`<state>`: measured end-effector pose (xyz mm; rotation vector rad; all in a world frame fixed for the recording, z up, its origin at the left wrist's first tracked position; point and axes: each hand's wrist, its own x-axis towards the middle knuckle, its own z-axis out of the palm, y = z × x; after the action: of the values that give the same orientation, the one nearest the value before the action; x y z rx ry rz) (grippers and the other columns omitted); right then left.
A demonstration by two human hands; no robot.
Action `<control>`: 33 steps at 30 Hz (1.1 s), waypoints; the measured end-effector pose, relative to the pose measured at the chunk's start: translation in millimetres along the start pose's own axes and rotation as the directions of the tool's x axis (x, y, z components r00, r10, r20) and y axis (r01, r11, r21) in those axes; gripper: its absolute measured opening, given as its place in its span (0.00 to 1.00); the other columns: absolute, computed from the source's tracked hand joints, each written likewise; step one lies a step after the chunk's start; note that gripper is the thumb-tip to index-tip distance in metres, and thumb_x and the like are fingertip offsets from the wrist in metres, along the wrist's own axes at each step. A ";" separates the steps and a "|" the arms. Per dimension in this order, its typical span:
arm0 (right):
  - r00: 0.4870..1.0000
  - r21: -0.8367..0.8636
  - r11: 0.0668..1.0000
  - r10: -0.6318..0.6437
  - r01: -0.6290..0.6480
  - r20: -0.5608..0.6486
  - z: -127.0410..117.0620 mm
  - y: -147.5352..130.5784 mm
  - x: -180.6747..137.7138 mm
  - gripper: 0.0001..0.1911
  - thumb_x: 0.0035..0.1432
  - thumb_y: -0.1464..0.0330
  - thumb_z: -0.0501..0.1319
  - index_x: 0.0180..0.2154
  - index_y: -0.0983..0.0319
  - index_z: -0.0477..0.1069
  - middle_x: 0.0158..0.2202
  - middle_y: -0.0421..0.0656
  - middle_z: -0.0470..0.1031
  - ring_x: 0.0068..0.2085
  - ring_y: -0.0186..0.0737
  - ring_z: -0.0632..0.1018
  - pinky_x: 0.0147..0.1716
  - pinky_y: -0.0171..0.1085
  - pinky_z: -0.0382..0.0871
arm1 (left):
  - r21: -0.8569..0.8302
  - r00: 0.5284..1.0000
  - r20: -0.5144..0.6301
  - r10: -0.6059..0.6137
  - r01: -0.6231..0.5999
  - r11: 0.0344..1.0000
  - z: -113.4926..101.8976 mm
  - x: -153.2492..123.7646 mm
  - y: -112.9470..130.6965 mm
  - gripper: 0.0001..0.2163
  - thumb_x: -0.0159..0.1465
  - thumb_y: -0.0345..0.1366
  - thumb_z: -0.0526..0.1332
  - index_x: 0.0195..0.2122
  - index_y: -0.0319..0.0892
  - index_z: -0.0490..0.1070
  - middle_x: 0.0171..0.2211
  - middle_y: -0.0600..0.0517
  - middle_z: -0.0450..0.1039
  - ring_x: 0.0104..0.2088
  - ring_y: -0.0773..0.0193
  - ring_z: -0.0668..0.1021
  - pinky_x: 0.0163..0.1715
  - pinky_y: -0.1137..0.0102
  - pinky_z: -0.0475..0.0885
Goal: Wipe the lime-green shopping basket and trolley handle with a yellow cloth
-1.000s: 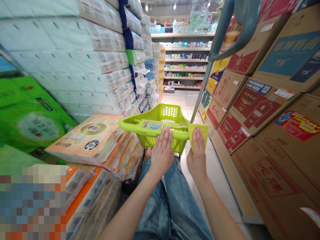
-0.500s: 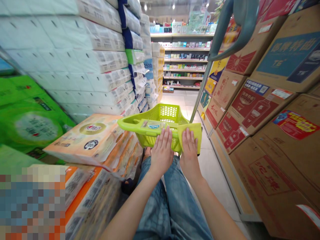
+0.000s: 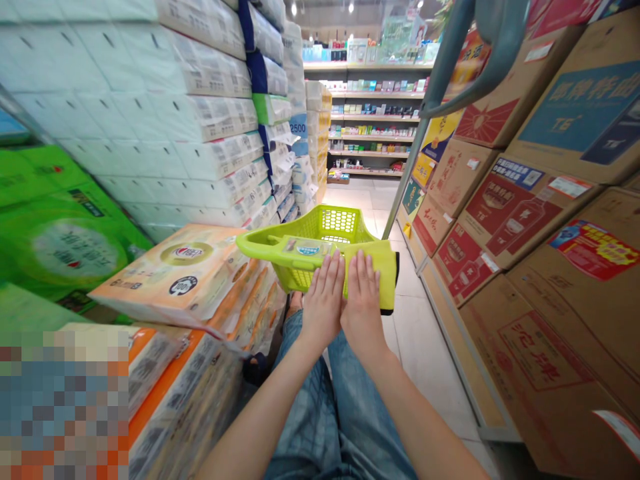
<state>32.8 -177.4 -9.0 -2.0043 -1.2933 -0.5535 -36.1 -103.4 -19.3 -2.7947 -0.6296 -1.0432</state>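
Observation:
A lime-green plastic shopping basket (image 3: 295,250) with perforated walls stands in front of my knees. My left hand (image 3: 324,297) holds its near rim, the fingers close together over the edge and the thumb hidden. Right beside it, my right hand (image 3: 364,300) presses a yellow cloth (image 3: 386,270) with a dark edge onto the same rim. That cloth hangs past the basket's right corner. A clear label holder with a blue sticker (image 3: 307,249) is on the basket's handle, just left of my fingers.
White tissue packs (image 3: 150,120) are stacked high at the left, with an orange pack (image 3: 185,257) lower down. Cardboard cartons (image 3: 555,347) line the right. A grey metal pole (image 3: 407,173) with a looped handle stands between. Stocked shelves (image 3: 370,117) close off the aisle.
My right hand has slid left along the rim until it touches my left hand, drawing the yellow cloth with it. My left hand and the basket have stayed nearly in place.

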 end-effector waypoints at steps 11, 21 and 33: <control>0.996 -0.028 0.996 -0.090 0.090 0.011 -15.9 38.7 -11.3 0.39 0.61 0.81 0.44 0.71 0.63 0.36 0.71 0.53 0.51 0.72 0.43 0.45 0.68 0.55 0.49 | 0.017 0.999 0.032 -0.014 0.013 1.000 -4.1 2.5 4.5 0.36 0.61 0.28 0.52 0.71 0.31 0.41 0.72 0.41 0.45 0.72 0.55 0.46 0.68 0.56 0.53; 0.995 0.011 0.997 0.075 -0.074 -0.066 -5.0 18.3 -3.3 0.43 0.57 0.81 0.46 0.71 0.64 0.34 0.72 0.54 0.45 0.73 0.45 0.42 0.67 0.59 0.47 | 0.004 0.999 0.025 -0.022 0.022 1.000 -4.2 1.6 3.9 0.36 0.61 0.27 0.51 0.71 0.32 0.39 0.72 0.41 0.45 0.72 0.55 0.47 0.68 0.56 0.55; 0.993 0.001 0.994 -0.106 0.106 0.053 -20.1 30.6 -12.7 0.40 0.59 0.82 0.44 0.71 0.61 0.38 0.71 0.50 0.53 0.72 0.41 0.47 0.68 0.54 0.49 | -0.010 1.000 0.025 -0.011 0.011 1.000 -5.8 1.7 3.3 0.37 0.60 0.27 0.52 0.71 0.32 0.41 0.72 0.41 0.45 0.72 0.55 0.47 0.68 0.56 0.54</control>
<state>55.6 -208.5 -13.3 -1.9725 -1.4382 -0.5537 -37.1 -107.1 -13.6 -2.8206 -0.6451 -1.0183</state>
